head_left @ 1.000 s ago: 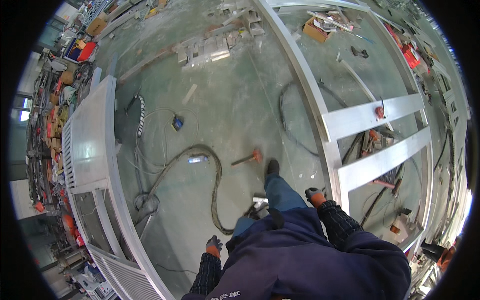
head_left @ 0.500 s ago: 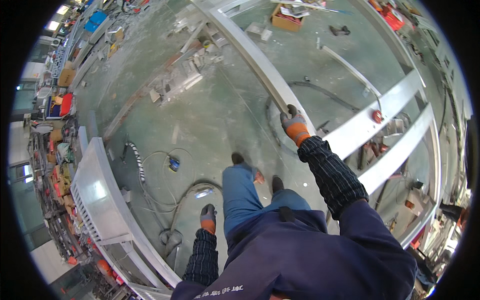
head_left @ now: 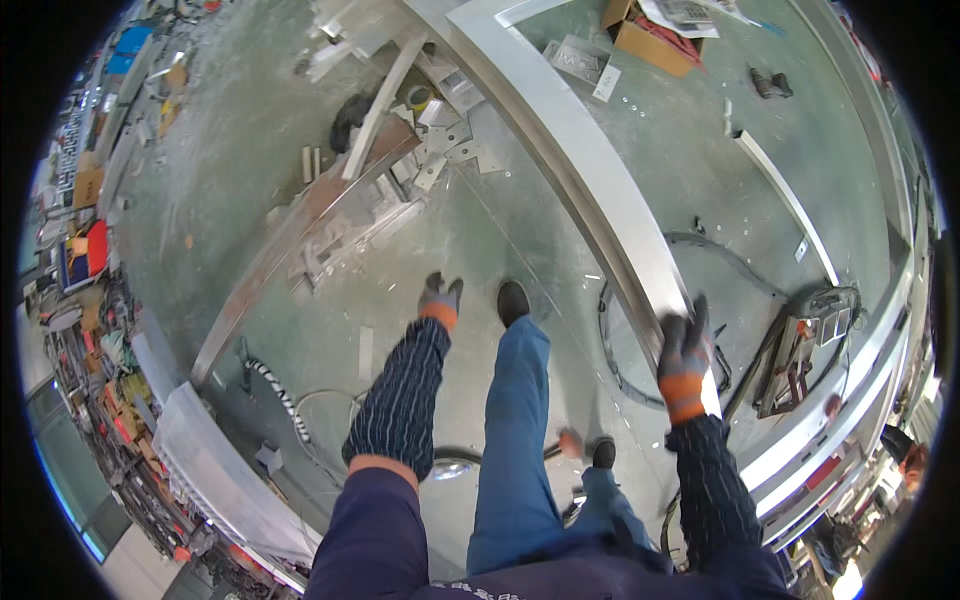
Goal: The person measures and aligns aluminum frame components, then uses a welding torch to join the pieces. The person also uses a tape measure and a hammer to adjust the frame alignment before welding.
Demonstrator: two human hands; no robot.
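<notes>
My right hand (head_left: 685, 358), in a grey and orange work glove, is over a long silver metal beam (head_left: 610, 190) of a large frame. Its fingers are stretched and apart, slightly blurred; whether they touch the metal cannot be made out. Out in front of me, my left hand (head_left: 440, 303) wears the same kind of glove. It hangs above the floor holding nothing, its fingers apart. Both forearms have dark striped sleeve covers (head_left: 400, 395).
Metal offcuts and small plates (head_left: 450, 150) lie ahead on the green floor. A striped hose (head_left: 275, 395) curls at left beside a pale metal panel (head_left: 225, 465). Beyond the beam are a cardboard box (head_left: 655, 42), a black cable (head_left: 620, 375) and a tool case (head_left: 805, 350).
I have stepped forward along the beam. My left arm has swung up and forward from beside my leg. My right hand has loosened from its grip on the beam's edge.
</notes>
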